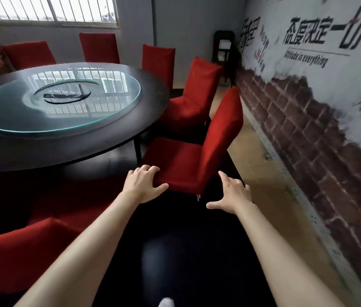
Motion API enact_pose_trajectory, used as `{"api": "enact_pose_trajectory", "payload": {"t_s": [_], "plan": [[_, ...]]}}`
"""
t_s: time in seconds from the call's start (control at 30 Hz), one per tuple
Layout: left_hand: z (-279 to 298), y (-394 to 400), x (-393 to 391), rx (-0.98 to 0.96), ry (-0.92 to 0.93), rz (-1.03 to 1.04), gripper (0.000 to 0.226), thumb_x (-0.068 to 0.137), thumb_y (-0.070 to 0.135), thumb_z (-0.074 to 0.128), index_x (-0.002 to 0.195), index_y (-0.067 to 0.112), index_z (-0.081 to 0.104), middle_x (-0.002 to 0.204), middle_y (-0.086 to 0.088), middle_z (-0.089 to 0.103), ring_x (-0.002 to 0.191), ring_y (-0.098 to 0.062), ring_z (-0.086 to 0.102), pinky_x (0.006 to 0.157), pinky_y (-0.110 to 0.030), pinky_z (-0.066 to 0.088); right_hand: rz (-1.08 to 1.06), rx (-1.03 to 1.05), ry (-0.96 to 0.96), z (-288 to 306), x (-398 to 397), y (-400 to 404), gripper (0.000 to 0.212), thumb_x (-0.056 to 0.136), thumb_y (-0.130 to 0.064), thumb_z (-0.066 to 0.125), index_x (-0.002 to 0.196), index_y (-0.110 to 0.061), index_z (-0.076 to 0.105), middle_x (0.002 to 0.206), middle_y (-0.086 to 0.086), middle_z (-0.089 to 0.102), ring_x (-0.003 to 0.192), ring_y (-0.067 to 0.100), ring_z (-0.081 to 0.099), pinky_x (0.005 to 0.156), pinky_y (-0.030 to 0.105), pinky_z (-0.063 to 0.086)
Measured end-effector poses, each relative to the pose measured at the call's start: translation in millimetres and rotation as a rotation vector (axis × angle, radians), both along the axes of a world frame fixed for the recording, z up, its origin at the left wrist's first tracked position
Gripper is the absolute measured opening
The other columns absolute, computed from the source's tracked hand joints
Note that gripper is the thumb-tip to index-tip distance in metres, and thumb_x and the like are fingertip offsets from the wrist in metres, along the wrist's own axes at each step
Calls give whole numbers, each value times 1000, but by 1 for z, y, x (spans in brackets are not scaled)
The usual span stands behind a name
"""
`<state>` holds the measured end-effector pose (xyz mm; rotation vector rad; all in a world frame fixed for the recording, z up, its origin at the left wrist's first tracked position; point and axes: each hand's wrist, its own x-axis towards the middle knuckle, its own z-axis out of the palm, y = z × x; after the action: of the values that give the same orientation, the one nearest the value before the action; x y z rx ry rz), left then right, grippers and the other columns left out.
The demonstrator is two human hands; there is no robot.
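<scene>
A red fabric-covered chair (181, 160) stands in front of me, its seat facing the round table and its back towards the wall. My left hand (144, 183) grips the near corner of its seat, fingers curled over the top edge and thumb below. To the right, beside the chair's near side, my right hand (232, 193) hovers with fingers spread and touches nothing that I can see.
A round black table (68, 147) with a glass turntable (57, 96) fills the left. More red chairs (195, 91) ring it, one at bottom left (15, 255). A brick-pattern wall (297, 120) runs along the right, with a strip of wooden floor (248, 151) between.
</scene>
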<state>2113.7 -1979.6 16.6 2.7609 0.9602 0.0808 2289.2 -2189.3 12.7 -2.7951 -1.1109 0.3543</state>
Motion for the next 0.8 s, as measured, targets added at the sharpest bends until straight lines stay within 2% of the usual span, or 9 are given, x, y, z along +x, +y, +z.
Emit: {"api": "enact_pose_trajectory", "payload": {"t_s": [0.27, 0.47, 0.8], "plan": [[3, 1, 153, -38, -106, -113, 69, 81, 63, 57, 138, 26, 47, 131, -5, 56, 122, -24, 51, 104, -40, 34, -99, 10, -64, 13, 114, -16, 110, 71, -65, 71, 154, -25, 9, 154, -1, 33, 140, 25, 31, 112, 48, 27], [3, 18, 256, -105, -129, -163, 72, 82, 63, 57, 141, 24, 43, 130, -5, 57, 123, -26, 50, 105, -42, 33, -167, 49, -51, 22, 203, -3, 100, 75, -55, 73, 152, -21, 19, 154, 3, 31, 138, 30, 33, 109, 46, 32], [5, 28, 398, -152, -157, -182, 69, 82, 60, 59, 139, 24, 43, 123, -3, 60, 119, -24, 53, 103, -42, 35, -186, 67, 91, 9, 334, 17, 102, 75, -52, 75, 153, -22, 17, 154, 5, 31, 140, 32, 29, 109, 50, 35]]}}
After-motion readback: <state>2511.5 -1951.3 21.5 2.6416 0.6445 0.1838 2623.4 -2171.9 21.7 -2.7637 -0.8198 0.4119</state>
